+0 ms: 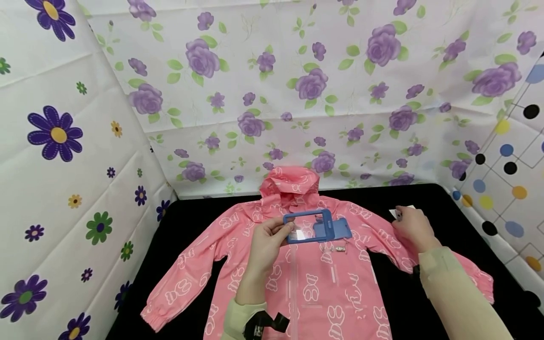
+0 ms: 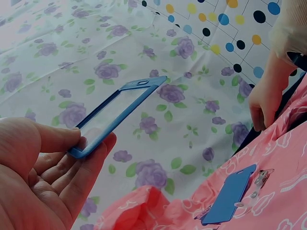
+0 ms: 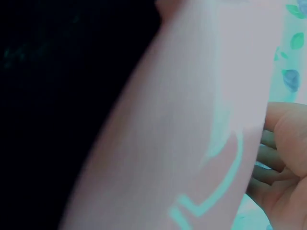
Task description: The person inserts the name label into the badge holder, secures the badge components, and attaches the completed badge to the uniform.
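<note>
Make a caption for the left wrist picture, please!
A left hand pinches a blue frame while a blue panel lies on a pink jacket.

Blue frame (image 2: 119,120), white-patterned pink jacket (image 1: 319,265)

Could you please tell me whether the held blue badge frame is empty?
Empty: the pink jacket shows straight through the blue badge frame.

Holder frame (image 1: 329,225), centre of frame: smooth blue plastic. Window (image 1: 301,234): clear, glossy, with a bright reflection. Back plate (image 1: 342,228), just right: blue, matt, plastic in appearance. Clip (image 2: 263,177), lower right of left-wrist view: shiny metal. Jacket (image 1: 312,264): smooth pink cloth. Table cover (image 1: 193,222): matt black.
</note>
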### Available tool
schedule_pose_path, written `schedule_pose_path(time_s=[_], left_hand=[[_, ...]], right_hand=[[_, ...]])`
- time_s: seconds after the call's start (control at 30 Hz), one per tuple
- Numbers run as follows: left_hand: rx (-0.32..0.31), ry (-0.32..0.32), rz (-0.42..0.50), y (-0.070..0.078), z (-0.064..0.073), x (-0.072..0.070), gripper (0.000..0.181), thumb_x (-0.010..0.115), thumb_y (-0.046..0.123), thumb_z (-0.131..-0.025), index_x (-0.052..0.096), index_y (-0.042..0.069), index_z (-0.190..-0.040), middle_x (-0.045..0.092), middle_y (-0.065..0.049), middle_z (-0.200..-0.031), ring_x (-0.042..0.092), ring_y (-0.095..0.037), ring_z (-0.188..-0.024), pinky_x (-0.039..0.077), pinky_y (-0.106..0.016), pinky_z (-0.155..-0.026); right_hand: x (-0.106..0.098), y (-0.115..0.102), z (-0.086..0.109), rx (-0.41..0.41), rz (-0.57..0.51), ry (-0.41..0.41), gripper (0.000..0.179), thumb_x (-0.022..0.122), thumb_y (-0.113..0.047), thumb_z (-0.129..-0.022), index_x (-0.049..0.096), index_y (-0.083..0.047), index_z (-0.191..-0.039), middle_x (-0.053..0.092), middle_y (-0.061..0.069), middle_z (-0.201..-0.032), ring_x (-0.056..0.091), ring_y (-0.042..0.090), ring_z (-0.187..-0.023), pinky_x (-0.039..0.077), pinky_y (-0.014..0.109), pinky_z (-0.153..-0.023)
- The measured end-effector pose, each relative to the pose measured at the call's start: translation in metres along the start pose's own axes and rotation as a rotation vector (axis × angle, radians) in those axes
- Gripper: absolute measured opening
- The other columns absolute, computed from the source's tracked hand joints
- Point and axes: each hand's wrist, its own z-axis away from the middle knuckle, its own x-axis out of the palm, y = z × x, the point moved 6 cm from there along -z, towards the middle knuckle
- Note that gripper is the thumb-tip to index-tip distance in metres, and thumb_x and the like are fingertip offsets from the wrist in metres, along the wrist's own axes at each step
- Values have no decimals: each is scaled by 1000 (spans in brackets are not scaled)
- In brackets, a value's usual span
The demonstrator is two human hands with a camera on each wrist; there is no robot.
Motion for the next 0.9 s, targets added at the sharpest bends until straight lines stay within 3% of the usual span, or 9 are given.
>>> schedule_pose_path(time_s=[0.1, 0.2, 0.3, 0.47, 0.6, 0.73, 0.9], left_hand=[[-6, 0, 2, -1, 0, 0, 20, 73, 3, -102, 76, -8, -117, 76, -27, -103, 78, -20, -87, 66, -31, -80], [-5, 1, -2, -1, 0, 0, 22, 73, 4, -102, 75, -9, -119, 77, -22, -101, 77, -17, -85, 66, -30, -79], [10, -4, -4, 0, 0, -1, 24, 73, 5, -102, 74, -10, -121, 78, -16, -98, 77, -14, -83, 66, -29, -78], [16, -6, 3, 0, -1, -2, 26, 74, 5, -101, 74, -10, -122, 78, -9, -95, 76, -15, -83, 66, -29, -77], [13, 3, 4, 0, -1, -3, 26, 75, 6, -101, 74, -9, -122, 78, -10, -95, 77, -17, -84, 66, -29, -78], [15, 7, 5, 1, -1, -3, 25, 75, 7, -101, 75, -9, -121, 78, -13, -96, 77, -16, -84, 66, -30, -78], [9, 7, 11, 2, 1, -4, 25, 75, 7, -101, 74, -9, -121, 77, -22, -101, 78, -17, -85, 66, -30, -78]], right_hand=[[1, 3, 1, -5, 43, 1, 43, 62, -6, -91, 64, 8, -131, 69, 33, -114, 66, 52, -99, 53, 69, -84], [2, 5, 4, 12, 51, 9, 42, 59, -6, -96, 64, 8, -134, 65, 37, -127, 62, 58, -111, 51, 74, -91], [1, 5, 8, 32, 32, 30, 35, 58, -8, -100, 68, 7, -131, 67, 36, -124, 64, 57, -107, 52, 73, -88], [-9, 3, 14, 23, -4, 137, 22, 61, -11, -101, 74, 3, -113, 72, 29, -109, 69, 49, -89, 55, 68, -75], [-19, 0, 20, 30, -46, 229, 23, 63, -14, -103, 75, 1, -115, 73, 25, -106, 69, 46, -87, 56, 64, -72], [-26, -3, 29, 80, -131, 303, 27, 62, -19, -104, 73, 0, -120, 74, 22, -105, 69, 37, -81, 56, 47, -63], [-31, -10, 41, 134, -243, 396, 30, 61, -25, -105, 73, -3, -122, 75, 18, -105, 64, 16, -70, 47, 23, -58]])
